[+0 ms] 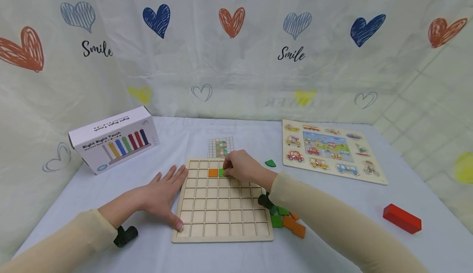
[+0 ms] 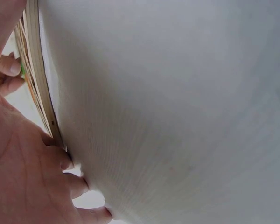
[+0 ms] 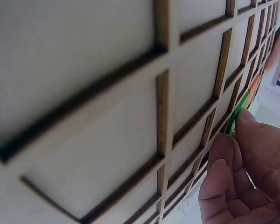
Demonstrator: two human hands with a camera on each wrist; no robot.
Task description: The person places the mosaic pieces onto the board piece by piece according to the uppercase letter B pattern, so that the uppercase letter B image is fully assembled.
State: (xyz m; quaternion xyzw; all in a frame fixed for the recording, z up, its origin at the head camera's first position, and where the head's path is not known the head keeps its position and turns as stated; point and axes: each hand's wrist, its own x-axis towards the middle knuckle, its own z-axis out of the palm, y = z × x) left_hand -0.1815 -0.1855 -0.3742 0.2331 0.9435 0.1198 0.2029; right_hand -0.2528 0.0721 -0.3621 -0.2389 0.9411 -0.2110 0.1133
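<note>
A wooden grid board (image 1: 221, 215) lies on the table between the hands. My left hand (image 1: 162, 195) rests along its left edge with fingers spread, the thumb on the near left corner. With thumb and fingertips, my right hand (image 1: 242, 166) pinches a green tile (image 3: 236, 112) at a cell in the second row from the far side. An orange square tile (image 1: 213, 173) sits in the cell just left of it. Behind the board lies a pattern card (image 1: 221, 146) with a printed grid of green and orange shapes. The right fingers partly cover the green tile.
Loose green and orange tiles (image 1: 293, 225) lie right of the board, partly under the right forearm. A green quarter-round piece (image 1: 270, 163) lies farther back. A white toy box (image 1: 114, 139) stands at left, a vehicle puzzle (image 1: 332, 152) at back right, a red block (image 1: 402, 218) at right.
</note>
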